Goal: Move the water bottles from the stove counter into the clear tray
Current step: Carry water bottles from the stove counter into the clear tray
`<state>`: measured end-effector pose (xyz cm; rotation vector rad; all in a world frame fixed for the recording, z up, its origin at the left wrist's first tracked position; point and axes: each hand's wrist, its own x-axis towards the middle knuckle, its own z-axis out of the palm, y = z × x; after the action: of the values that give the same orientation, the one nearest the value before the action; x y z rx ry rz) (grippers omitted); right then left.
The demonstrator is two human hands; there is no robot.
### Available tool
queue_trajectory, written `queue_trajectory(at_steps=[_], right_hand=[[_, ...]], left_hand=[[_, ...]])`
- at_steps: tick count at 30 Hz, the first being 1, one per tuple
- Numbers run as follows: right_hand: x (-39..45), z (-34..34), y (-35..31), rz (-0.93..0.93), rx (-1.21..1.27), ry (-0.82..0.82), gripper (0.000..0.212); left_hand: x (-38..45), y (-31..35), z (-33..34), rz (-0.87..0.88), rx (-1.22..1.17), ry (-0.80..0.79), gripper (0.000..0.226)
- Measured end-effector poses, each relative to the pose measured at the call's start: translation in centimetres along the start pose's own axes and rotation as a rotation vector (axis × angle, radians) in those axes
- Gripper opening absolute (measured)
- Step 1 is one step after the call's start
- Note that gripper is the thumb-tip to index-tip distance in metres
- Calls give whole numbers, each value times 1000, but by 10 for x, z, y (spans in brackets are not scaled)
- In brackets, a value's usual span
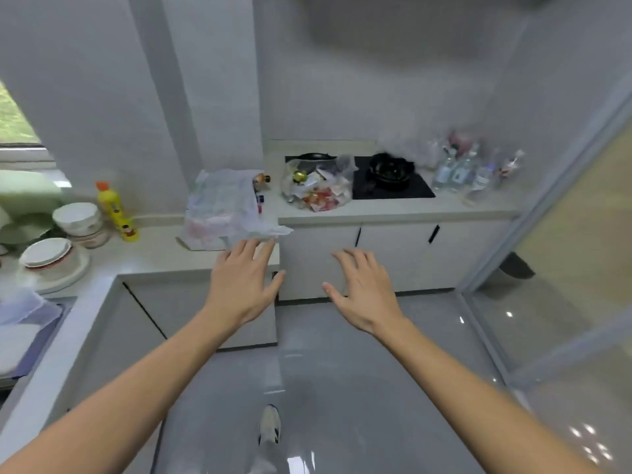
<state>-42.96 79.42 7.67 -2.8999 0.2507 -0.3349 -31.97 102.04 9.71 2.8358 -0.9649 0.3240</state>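
Still short of the counter (393, 208), we hold our left hand (244, 280) and right hand (364, 289) out empty, fingers spread, while the bottles (468, 172) crowd its right end beside the stove (393, 189), where a careless reach could topple neighbours.

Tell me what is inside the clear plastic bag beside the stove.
The clear bag holds crumpled wrappers, red and white, and something gold. What lies deeper is covered and blurred. A black pan shows behind it.

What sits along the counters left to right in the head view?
Stacked white bowls → yellow bottle → white plastic bag → clear bag of rubbish → black wok on the stove → water bottles.
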Motion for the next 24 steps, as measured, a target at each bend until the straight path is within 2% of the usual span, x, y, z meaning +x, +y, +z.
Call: queue_trajectory(at_steps=[12,17,24], right_hand=[[120,-20,227,414,-43,83,70],[139,-35,304,542,-54,124,69],[160,-49,445,640,-67,169,68]], left_hand=[[306,141,92,371,-68,-55,73],[394,219,117,506,-142,-49,72],[493,344,165,627,-162,-95,70]])
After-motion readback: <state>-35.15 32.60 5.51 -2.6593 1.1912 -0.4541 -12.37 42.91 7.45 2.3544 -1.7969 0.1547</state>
